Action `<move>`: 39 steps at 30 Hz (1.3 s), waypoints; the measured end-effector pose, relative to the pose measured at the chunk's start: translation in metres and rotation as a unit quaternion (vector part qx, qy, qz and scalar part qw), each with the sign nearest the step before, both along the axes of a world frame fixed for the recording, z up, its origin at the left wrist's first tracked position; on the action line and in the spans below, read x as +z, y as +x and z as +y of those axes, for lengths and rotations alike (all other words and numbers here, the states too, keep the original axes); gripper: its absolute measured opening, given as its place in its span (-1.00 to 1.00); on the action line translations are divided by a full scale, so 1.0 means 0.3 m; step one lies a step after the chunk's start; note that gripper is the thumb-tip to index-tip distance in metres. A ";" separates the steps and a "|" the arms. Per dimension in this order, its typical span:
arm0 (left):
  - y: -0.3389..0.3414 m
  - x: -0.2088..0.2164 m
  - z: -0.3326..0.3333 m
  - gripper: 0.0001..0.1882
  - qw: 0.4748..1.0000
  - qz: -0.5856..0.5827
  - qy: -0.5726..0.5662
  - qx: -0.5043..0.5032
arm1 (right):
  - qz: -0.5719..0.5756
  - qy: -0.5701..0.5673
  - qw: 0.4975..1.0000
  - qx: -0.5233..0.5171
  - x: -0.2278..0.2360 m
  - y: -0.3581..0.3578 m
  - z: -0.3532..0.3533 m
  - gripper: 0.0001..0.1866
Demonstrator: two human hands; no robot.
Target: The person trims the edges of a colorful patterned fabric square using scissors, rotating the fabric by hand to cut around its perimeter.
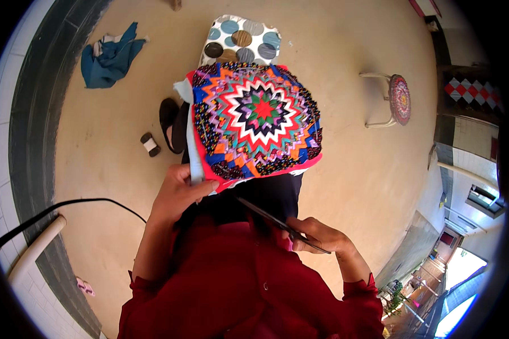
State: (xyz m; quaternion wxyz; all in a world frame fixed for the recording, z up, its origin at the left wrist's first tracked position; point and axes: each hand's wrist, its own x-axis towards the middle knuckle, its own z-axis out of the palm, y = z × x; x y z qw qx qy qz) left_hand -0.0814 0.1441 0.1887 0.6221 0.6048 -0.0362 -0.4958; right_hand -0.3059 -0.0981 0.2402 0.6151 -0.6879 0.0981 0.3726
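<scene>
A patchwork cushion cover with a many-coloured zigzag star lies across my lap, edged in red cloth, with a pale blue cloth strip along its left side. At its lower left corner, my left hand pinches the cloth edge between thumb and fingers. My right hand is closed around a pair of dark scissors, just below the patchwork. The blades point up and left toward the cloth's lower edge, apart from my left hand. My fingers partly hide the handles.
Beyond the patchwork stands a stool with a dotted cover. A blue-green cloth and a dark yarn roll with a pale band lie on the floor at left. A round-seated stool lies on its side at right.
</scene>
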 end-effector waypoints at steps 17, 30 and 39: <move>0.179 -0.037 -0.167 -0.82 0.985 -0.015 -0.066 0.157 | -0.110 -0.090 0.806 -0.574 -0.279 0.303 -0.299 -0.59; 0.202 -0.067 -0.195 -0.74 0.978 0.053 -0.089 0.181 | -0.156 -0.087 0.827 -0.533 -0.294 0.425 -0.352 -0.69; 0.197 -0.073 -0.205 -0.76 0.971 0.060 -0.105 0.206 | -0.152 0.005 0.840 -0.521 -0.208 0.476 -0.342 -0.76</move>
